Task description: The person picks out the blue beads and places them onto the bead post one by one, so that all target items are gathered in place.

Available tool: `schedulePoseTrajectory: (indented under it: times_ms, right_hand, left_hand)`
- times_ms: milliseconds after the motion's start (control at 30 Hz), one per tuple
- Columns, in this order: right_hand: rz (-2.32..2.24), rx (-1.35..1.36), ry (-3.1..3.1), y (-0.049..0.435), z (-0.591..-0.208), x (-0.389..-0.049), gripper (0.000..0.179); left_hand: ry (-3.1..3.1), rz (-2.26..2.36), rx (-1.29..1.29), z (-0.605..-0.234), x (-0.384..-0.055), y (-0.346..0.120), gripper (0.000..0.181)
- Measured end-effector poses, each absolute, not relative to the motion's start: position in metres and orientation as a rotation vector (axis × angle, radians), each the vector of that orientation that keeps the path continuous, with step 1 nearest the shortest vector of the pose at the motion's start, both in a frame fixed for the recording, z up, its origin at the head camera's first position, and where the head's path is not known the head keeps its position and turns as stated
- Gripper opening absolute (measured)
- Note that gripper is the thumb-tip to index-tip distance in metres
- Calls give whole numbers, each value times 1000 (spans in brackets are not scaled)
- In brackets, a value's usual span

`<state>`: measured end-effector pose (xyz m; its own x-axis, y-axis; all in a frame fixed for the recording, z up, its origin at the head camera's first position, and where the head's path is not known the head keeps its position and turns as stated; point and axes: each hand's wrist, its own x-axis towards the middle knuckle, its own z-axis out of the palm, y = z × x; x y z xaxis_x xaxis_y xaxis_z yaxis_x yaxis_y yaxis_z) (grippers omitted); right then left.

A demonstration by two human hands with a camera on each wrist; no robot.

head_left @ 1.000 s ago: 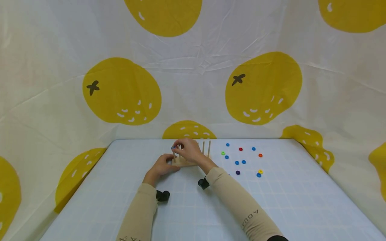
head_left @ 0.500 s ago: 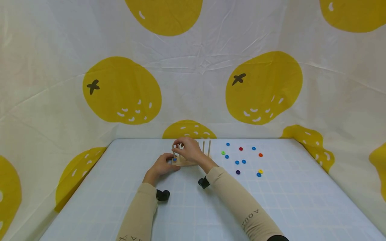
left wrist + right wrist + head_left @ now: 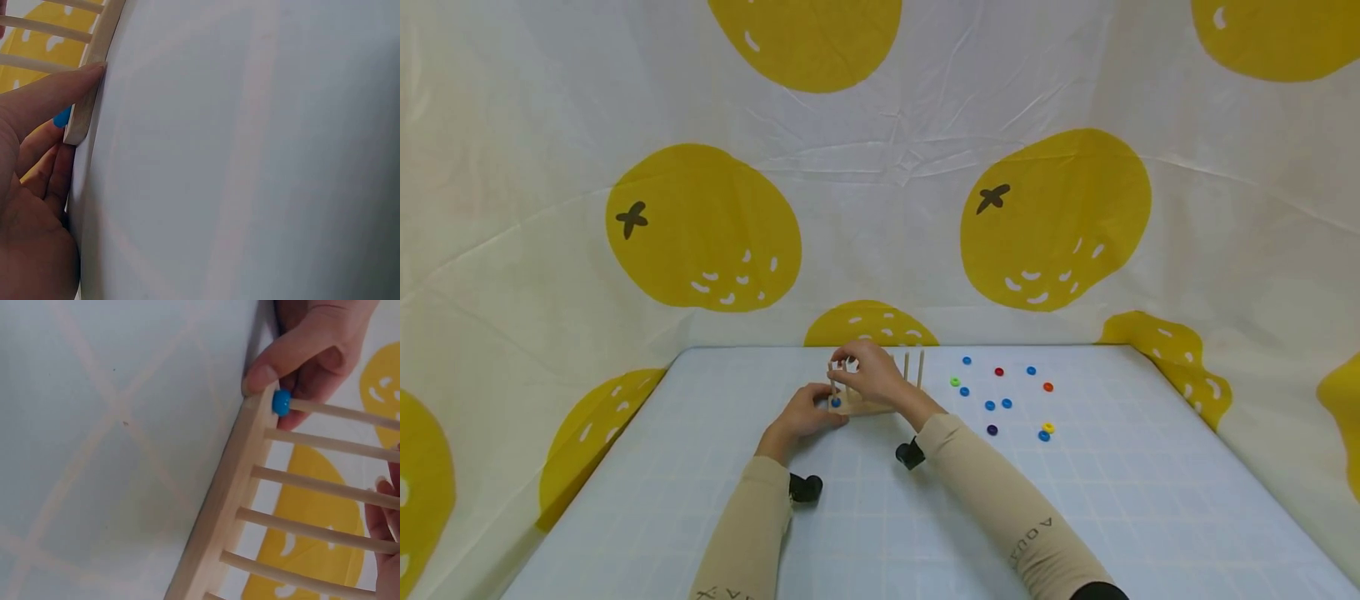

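Observation:
A wooden peg rack (image 3: 861, 407) with a row of upright pegs stands on the table. My left hand (image 3: 803, 412) grips its left end, with the thumb (image 3: 75, 84) along the front of the base and the other fingers behind. One blue ring (image 3: 282, 402) sits at the foot of the end peg, against the base, beside the left hand. My right hand (image 3: 874, 373) is above the rack near the peg tops, its fingers loosely bent with no ring seen in them. Part of the right hand is cut off in the right wrist view.
Right of the rack lie several loose rings: blue ones (image 3: 990, 406), a red (image 3: 999, 372), an orange (image 3: 1048, 387), a green (image 3: 955, 382), a purple (image 3: 992, 430) and a yellow (image 3: 1048, 427). A fruit-patterned cloth (image 3: 880, 192) hangs behind the table.
My right hand has let go of the blue ring at the end peg's top. The ring has slid down the peg to the base. The left hand has stayed in place.

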<state>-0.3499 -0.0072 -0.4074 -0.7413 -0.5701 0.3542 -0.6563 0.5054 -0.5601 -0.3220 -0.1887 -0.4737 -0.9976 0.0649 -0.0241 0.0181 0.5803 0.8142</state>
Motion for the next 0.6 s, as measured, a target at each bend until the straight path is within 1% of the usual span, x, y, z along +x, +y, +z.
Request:
schedulePoseTrajectory:
  times_ms: [233, 600]
  right_hand:
    - [1097, 1078, -2646, 1, -398, -344, 36]
    - [1049, 1071, -2672, 14, -384, -337, 39]
  left_hand:
    - [2738, 1416, 54, -474, -322, -189, 56]
    - [2748, 1387, 43, -477, -324, -189, 59]
